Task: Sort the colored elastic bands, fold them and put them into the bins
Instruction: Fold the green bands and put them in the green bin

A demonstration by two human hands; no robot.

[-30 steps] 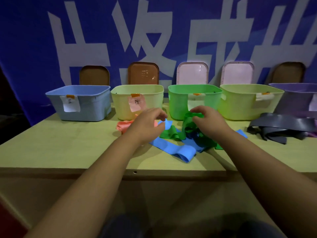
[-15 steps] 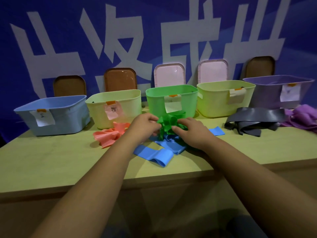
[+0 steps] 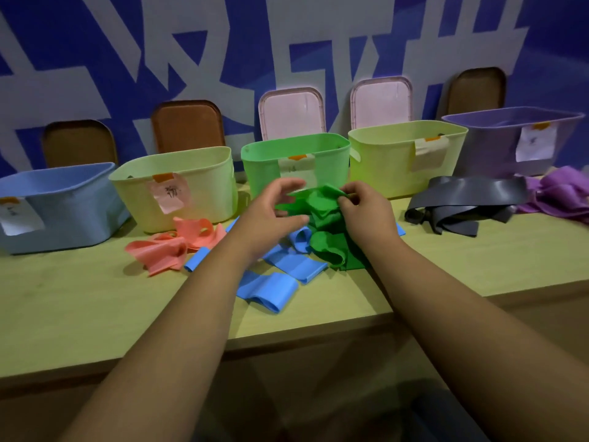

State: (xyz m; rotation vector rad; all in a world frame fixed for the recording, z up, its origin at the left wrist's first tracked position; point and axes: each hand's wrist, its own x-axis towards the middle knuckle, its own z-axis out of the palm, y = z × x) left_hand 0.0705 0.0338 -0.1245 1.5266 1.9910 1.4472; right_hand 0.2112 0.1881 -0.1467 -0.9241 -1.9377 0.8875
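Note:
A bunch of green elastic bands (image 3: 322,208) is lifted a little above the table in front of the green bin (image 3: 264,167). My right hand (image 3: 366,212) pinches the bunch at its upper right. My left hand (image 3: 271,212) hovers just left of it with fingers spread and loosely curved, holding nothing that I can see. More green band (image 3: 334,250) trails down onto the table. Blue bands (image 3: 280,275) lie beneath and in front. Pink bands (image 3: 175,244) sit to the left, dark grey bands (image 3: 462,202) and purple bands (image 3: 561,193) to the right.
Five labelled bins stand in a row at the back: blue (image 3: 63,205), pale yellow (image 3: 204,186), green, yellow-green (image 3: 392,161), purple (image 3: 497,141). Lids (image 3: 291,113) lean on the blue wall behind them. The table's front edge (image 3: 287,333) runs below my forearms.
The green bunch has come up off the blue bands and nearer the green bin. My left hand has let go and opened; my right hand keeps its pinch. The view moved closer.

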